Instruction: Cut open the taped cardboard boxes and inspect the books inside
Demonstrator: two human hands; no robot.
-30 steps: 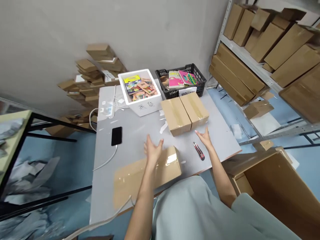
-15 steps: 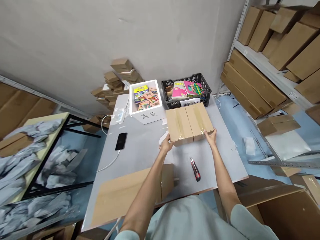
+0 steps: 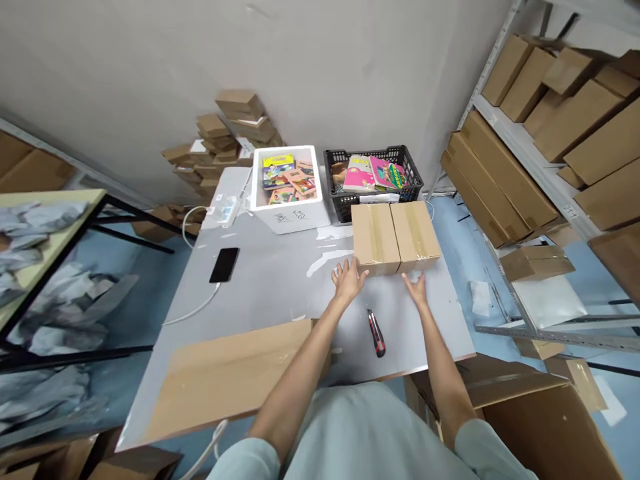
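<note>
Two taped cardboard boxes, a left box (image 3: 376, 233) and a right box (image 3: 416, 230), stand side by side on the table in front of the black crate. My left hand (image 3: 347, 281) is at the front left corner of the left box, fingers spread, holding nothing; whether a fingertip touches the cardboard I cannot tell. By the front of the right box, my right hand (image 3: 416, 291) is open with thumb and fingers apart. A red and black utility knife (image 3: 377, 333) lies on the table between my forearms.
Behind the boxes are a black crate (image 3: 345, 200) and a white foam box (image 3: 300, 221), both with books. A phone (image 3: 225, 265) with a cable lies left on the grey table (image 3: 265, 287). Flat cardboard (image 3: 225, 377) lies along the front edge. Shelves of cartons (image 3: 530, 83) stand right.
The two boxes have moved right across the table, against the front of the crate. Both hands have loosened from their sides, and the fingers are now apart. The camera view has shifted slightly.
</note>
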